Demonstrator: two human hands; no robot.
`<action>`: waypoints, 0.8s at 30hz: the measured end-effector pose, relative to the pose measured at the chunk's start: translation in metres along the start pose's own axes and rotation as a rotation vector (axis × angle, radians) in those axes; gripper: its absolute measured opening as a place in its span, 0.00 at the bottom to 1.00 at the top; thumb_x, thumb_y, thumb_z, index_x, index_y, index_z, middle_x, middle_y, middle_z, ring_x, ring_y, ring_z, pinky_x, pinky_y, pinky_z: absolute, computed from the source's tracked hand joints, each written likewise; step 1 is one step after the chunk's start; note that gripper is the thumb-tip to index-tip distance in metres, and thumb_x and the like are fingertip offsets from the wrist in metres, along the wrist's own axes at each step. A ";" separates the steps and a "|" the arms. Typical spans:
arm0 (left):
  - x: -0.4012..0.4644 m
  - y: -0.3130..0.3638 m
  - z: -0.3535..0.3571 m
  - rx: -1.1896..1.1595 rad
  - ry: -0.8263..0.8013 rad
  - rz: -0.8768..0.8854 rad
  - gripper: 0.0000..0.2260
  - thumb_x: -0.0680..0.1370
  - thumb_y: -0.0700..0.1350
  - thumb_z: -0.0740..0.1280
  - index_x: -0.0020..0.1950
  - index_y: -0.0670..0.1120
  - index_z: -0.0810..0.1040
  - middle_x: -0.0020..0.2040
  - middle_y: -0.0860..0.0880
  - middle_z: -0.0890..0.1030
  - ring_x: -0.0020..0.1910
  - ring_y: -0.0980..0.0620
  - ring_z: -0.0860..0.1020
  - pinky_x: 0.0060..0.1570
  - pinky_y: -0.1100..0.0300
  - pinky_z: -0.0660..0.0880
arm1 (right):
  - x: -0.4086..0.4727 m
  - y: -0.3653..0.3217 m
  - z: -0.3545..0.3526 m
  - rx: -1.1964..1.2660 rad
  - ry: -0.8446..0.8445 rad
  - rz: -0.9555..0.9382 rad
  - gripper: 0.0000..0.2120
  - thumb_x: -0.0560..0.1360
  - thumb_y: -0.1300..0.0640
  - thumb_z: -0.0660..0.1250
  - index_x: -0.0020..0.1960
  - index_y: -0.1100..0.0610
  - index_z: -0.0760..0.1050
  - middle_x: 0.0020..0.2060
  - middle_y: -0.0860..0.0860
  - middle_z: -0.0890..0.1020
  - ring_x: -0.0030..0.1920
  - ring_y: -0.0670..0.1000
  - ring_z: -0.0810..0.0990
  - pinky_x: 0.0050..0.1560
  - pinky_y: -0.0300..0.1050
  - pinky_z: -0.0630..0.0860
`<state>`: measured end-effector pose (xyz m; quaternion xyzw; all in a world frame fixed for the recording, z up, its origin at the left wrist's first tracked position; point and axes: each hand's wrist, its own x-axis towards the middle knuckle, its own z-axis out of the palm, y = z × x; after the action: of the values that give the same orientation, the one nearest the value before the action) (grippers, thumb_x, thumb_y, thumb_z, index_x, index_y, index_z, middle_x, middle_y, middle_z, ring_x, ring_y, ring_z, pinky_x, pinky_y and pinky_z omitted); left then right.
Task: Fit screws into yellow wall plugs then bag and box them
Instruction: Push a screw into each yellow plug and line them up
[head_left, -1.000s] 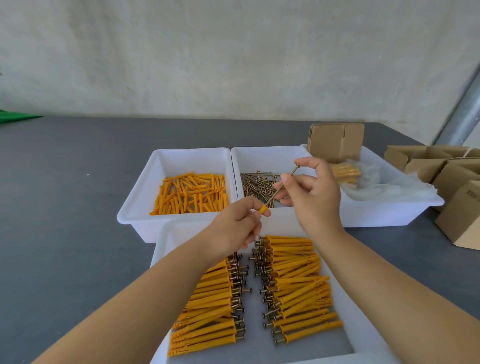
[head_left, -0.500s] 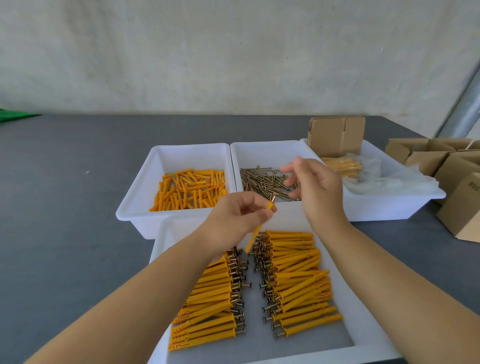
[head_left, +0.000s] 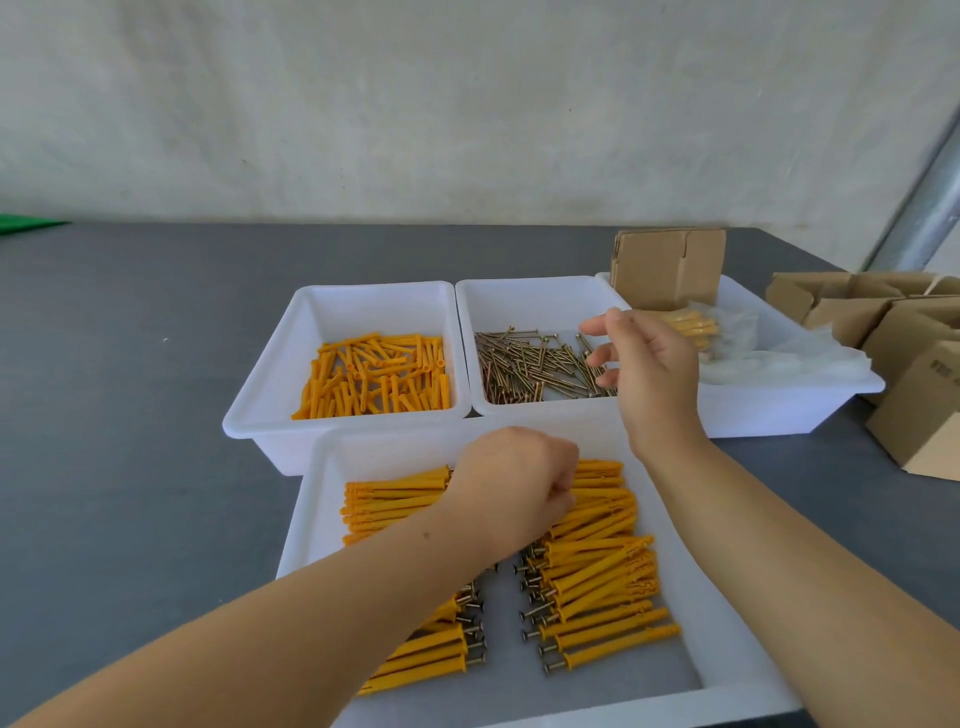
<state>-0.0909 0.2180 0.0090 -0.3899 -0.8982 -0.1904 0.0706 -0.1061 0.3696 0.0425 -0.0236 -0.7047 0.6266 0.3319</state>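
Fitting step. Left hand (head_left: 511, 483) fingers curled over assembled plugs (head_left: 597, 571), grip contents unclear. Right hand (head_left: 644, 358) fingers loose above screws (head_left: 530, 369); next: pinch one screw.

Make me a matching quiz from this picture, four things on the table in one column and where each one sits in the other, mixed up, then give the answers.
Things:
1. loose yellow plugs
2. loose screws
3. finished plugs with screws
4. upright cardboard box

Places:
A. nearest tray, in two rows
B. far right tray, by plastic bags
C. far left tray
D. middle far tray, under the right hand

Pairs: 1-C, 2-D, 3-A, 4-B
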 end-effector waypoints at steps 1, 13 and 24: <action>0.001 0.002 0.003 0.047 0.002 0.037 0.05 0.77 0.49 0.68 0.47 0.49 0.79 0.48 0.51 0.78 0.49 0.51 0.74 0.45 0.57 0.73 | 0.000 0.000 0.000 -0.006 -0.002 -0.004 0.15 0.77 0.49 0.62 0.37 0.42 0.83 0.40 0.55 0.83 0.35 0.46 0.78 0.33 0.39 0.74; 0.034 -0.081 -0.057 0.225 0.155 -0.380 0.08 0.80 0.43 0.63 0.54 0.49 0.81 0.54 0.47 0.76 0.46 0.46 0.77 0.41 0.55 0.75 | 0.014 0.009 0.001 -0.204 -0.077 0.084 0.13 0.79 0.57 0.64 0.40 0.44 0.81 0.38 0.38 0.82 0.44 0.42 0.80 0.46 0.44 0.76; 0.044 -0.146 -0.050 0.244 -0.499 -0.729 0.16 0.80 0.45 0.64 0.67 0.42 0.76 0.65 0.42 0.76 0.64 0.43 0.74 0.61 0.54 0.72 | 0.042 0.026 0.022 -0.791 -0.593 0.203 0.09 0.80 0.57 0.64 0.55 0.51 0.82 0.54 0.46 0.82 0.59 0.50 0.78 0.56 0.43 0.72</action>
<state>-0.2277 0.1369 0.0247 -0.0709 -0.9821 0.0042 -0.1743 -0.1599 0.3747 0.0376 -0.0370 -0.9463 0.3205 0.0202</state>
